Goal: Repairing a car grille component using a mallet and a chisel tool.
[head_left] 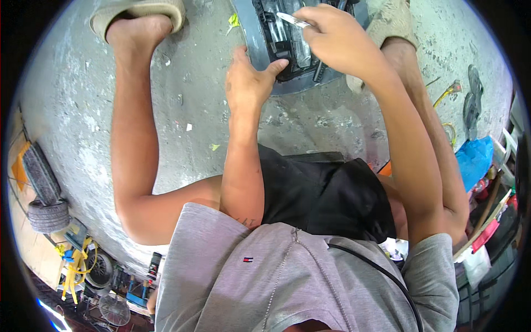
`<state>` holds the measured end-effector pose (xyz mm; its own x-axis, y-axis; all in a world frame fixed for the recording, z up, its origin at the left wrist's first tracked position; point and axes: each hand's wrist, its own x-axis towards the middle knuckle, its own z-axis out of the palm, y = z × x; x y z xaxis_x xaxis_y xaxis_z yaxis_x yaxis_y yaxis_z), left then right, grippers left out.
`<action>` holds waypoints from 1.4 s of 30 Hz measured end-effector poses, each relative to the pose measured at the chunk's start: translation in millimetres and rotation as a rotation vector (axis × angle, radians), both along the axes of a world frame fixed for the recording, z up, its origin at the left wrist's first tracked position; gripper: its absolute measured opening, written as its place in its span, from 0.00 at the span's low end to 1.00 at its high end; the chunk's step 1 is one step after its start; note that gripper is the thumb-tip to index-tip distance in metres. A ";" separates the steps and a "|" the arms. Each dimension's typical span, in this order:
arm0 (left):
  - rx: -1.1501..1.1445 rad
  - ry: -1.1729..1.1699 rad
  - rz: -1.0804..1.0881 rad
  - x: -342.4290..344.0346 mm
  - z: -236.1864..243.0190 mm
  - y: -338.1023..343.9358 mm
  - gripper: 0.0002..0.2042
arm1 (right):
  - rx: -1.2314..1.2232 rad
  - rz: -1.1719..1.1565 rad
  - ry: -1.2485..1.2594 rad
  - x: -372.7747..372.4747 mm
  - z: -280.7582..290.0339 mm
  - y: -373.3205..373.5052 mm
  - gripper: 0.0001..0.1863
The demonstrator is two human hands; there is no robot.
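Head view shows a big grey floor (188, 110), rough and patchy. On it, far from the body and a little right of the middle, sits a grey part (255, 47) with a round near end. Its far end goes out of sight at the top edge. It is longest from near to far, and its far end leans a bit left. I cannot tell which end is its front.

Inside it is a long black piece (281, 50), lined up much the same way. A shiny, see-through strip (300, 54) lies along the black piece.

How far along is the work? It looks to me like it is in the middle. The black piece sits in the grey part, and both hands are at it. I cannot tell what is done or how much is left, because the right hand hides some of it.

That right hand (337, 41) is closed around a thin, pale tool (290, 20). The tool's tip points left and a little far, over the black piece. I cannot tell if it touches. The left hand (249, 83) grips no tool. Its fingers and thumb are spread, and the thumb reaches to the black piece's near end.
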<state>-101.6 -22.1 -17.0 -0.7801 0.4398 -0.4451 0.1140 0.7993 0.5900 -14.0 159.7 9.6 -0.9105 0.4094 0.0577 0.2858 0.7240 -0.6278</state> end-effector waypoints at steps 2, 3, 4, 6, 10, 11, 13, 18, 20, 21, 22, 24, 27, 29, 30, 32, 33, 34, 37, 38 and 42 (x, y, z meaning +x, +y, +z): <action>-0.037 0.016 -0.047 -2.4 1.6 -3.0 0.47 | -0.297 -0.132 -0.107 13.7 28.0 -7.2 0.16; -0.051 0.047 -0.059 -3.5 2.8 -7.4 0.44 | -0.590 -0.243 -0.230 19.0 41.6 -9.3 0.17; -0.065 0.071 -0.079 -2.1 6.0 -9.5 0.41 | -0.643 -0.283 -0.329 29.1 49.2 -4.7 0.18; -0.023 0.067 -0.097 -6.3 10.4 -13.3 0.38 | -0.632 -0.292 -0.237 44.5 26.9 -1.3 0.18; -0.009 0.078 -0.109 -26.4 6.9 -27.3 0.32 | -0.471 -0.166 -0.096 25.5 42.3 -9.9 0.13; -0.022 0.085 -0.125 -27.2 5.9 -29.1 0.32 | -0.486 -0.125 -0.140 23.3 55.8 -11.1 0.09; 0.006 0.069 -0.087 -28.4 5.5 -27.6 0.31 | -0.446 -0.116 -0.188 23.3 61.0 -12.7 0.10; 0.043 -0.018 0.034 -34.2 -2.5 -15.9 0.29 | -0.486 -0.156 -0.324 24.5 57.2 -14.2 0.11; -0.040 -0.016 0.092 -34.5 -6.6 -12.7 0.29 | -0.662 -0.144 -0.332 22.3 65.3 -13.5 0.12; -0.045 -0.024 0.096 -35.2 -9.3 -14.1 0.29 | -0.665 -0.142 -0.342 22.6 60.0 -14.3 0.12; 0.008 -0.048 0.112 -36.8 -11.3 -15.4 0.29 | -0.720 -0.141 -0.307 22.6 53.7 -14.8 0.12; 0.058 -0.079 0.132 -36.9 -24.4 -16.6 0.30 | -0.775 -0.141 -0.280 22.2 50.1 -13.1 0.11; 0.355 0.199 0.167 -39.4 -49.7 -18.7 0.27 | -0.616 0.023 -0.404 9.3 65.1 -12.7 0.11; 0.307 0.478 0.262 -26.5 -49.3 5.7 0.19 | -0.410 0.093 -0.284 10.0 72.5 -15.0 0.11; 0.092 0.645 0.194 -23.6 -50.7 15.2 0.17 | -0.418 0.098 -0.291 10.4 61.3 -10.6 0.11; 0.023 0.713 0.199 -25.9 -69.2 17.8 0.16 | -0.553 0.007 -0.201 3.3 36.1 1.3 0.10; -0.035 0.775 0.204 -27.3 -79.5 16.9 0.16 | -0.559 0.015 -0.203 1.0 40.1 6.7 0.10; -0.021 0.732 0.207 -15.9 -84.0 28.3 0.16 | -0.669 -0.055 -0.352 0.5 62.8 16.5 0.11; -0.079 0.734 0.203 -14.3 -77.6 32.2 0.15 | -0.675 -0.077 -0.470 -3.2 66.3 15.0 0.10; -0.073 0.747 0.192 -13.8 -78.7 33.7 0.15 | -0.540 -0.043 -0.453 -2.5 62.4 12.9 0.09; -0.055 0.834 0.174 -22.8 -79.5 23.1 0.15 | -0.499 0.160 -0.339 7.0 37.7 -7.1 0.16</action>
